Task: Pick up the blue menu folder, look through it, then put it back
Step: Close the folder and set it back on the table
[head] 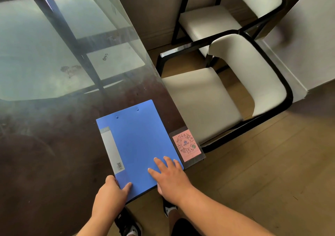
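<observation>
The blue menu folder (137, 141) lies closed and flat on the glass-topped table (54, 145), near its front right corner, with a grey label strip along its left side. My left hand (110, 192) grips the folder's near left corner, thumb on top and fingers under the edge. My right hand (170, 177) rests palm down on the folder's near right part, fingers spread flat on the cover.
A pink QR code card (185, 145) in a clear sleeve sits just right of the folder at the table's edge. Two white-cushioned chairs with black frames (226, 94) stand to the right. Wooden floor and my shoes (126, 225) show below.
</observation>
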`<act>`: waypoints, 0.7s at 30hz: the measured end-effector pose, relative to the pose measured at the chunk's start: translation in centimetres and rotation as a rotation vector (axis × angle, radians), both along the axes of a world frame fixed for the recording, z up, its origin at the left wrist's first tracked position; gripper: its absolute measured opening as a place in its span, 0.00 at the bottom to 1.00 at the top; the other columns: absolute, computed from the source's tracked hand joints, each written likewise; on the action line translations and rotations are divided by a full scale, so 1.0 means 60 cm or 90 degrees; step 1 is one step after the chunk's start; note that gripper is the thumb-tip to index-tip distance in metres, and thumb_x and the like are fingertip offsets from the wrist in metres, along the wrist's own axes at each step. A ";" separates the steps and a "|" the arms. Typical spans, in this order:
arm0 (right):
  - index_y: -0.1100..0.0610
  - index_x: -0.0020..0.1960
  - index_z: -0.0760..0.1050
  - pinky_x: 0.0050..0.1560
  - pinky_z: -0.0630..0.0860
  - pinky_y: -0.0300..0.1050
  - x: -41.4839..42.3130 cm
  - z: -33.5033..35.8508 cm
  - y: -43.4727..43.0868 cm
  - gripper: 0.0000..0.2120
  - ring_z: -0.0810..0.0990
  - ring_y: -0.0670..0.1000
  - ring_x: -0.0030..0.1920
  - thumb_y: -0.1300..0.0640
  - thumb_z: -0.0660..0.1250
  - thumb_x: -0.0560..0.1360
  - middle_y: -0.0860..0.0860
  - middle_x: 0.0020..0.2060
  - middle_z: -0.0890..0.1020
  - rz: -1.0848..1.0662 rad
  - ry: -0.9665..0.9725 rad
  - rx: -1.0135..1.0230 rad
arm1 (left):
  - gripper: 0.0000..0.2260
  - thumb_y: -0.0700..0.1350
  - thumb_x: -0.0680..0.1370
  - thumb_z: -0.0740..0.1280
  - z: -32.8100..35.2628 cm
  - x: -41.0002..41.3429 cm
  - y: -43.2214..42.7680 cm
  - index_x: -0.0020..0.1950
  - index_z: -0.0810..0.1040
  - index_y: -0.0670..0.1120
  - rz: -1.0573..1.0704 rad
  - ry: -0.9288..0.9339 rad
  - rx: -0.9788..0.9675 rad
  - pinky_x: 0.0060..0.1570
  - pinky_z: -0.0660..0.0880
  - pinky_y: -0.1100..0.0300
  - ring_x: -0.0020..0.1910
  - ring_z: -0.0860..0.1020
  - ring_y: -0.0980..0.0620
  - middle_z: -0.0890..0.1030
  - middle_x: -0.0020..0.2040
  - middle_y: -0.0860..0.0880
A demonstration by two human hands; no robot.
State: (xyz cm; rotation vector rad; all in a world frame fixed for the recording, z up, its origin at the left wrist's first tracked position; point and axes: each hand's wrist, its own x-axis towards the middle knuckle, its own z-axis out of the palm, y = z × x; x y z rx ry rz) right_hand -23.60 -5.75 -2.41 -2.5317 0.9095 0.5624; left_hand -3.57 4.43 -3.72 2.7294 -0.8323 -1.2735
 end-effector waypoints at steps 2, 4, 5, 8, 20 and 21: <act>0.50 0.82 0.62 0.76 0.58 0.71 -0.001 -0.001 0.001 0.29 0.56 0.68 0.80 0.57 0.66 0.83 0.59 0.83 0.57 -0.001 -0.005 -0.003 | 0.18 0.60 0.79 0.73 0.000 -0.001 0.000 0.51 0.70 0.49 -0.001 -0.003 0.001 0.32 0.76 0.56 0.41 0.83 0.51 0.82 0.49 0.50; 0.50 0.82 0.62 0.76 0.58 0.71 -0.001 -0.001 0.000 0.29 0.55 0.68 0.80 0.57 0.66 0.83 0.59 0.83 0.57 -0.001 -0.004 -0.002 | 0.18 0.60 0.79 0.73 0.000 0.000 0.000 0.51 0.69 0.49 -0.003 -0.005 0.003 0.32 0.76 0.56 0.41 0.83 0.51 0.82 0.48 0.50; 0.50 0.82 0.61 0.76 0.57 0.71 -0.001 -0.002 0.000 0.29 0.55 0.68 0.80 0.57 0.66 0.83 0.59 0.83 0.57 -0.002 -0.004 -0.001 | 0.18 0.60 0.79 0.73 0.000 0.000 0.001 0.51 0.69 0.50 -0.003 -0.005 0.002 0.32 0.76 0.56 0.41 0.83 0.51 0.82 0.48 0.50; 0.50 0.82 0.61 0.76 0.57 0.72 -0.001 -0.003 0.000 0.29 0.55 0.69 0.80 0.57 0.66 0.83 0.59 0.84 0.57 -0.003 -0.003 0.001 | 0.18 0.60 0.78 0.73 0.000 0.000 0.000 0.50 0.69 0.50 -0.003 -0.003 0.000 0.32 0.77 0.55 0.41 0.83 0.51 0.81 0.48 0.50; 0.49 0.81 0.62 0.75 0.59 0.72 -0.001 -0.006 -0.002 0.30 0.57 0.69 0.80 0.56 0.68 0.82 0.59 0.83 0.58 0.006 0.023 0.005 | 0.19 0.60 0.79 0.73 -0.009 -0.003 -0.001 0.54 0.70 0.49 -0.003 0.016 -0.001 0.36 0.83 0.55 0.42 0.84 0.52 0.82 0.50 0.50; 0.49 0.81 0.63 0.75 0.60 0.72 0.000 -0.005 -0.003 0.30 0.57 0.69 0.79 0.56 0.68 0.82 0.59 0.83 0.59 0.008 0.029 0.006 | 0.19 0.60 0.79 0.73 -0.010 -0.002 -0.001 0.53 0.70 0.49 -0.001 0.019 0.001 0.37 0.83 0.55 0.42 0.84 0.52 0.82 0.50 0.51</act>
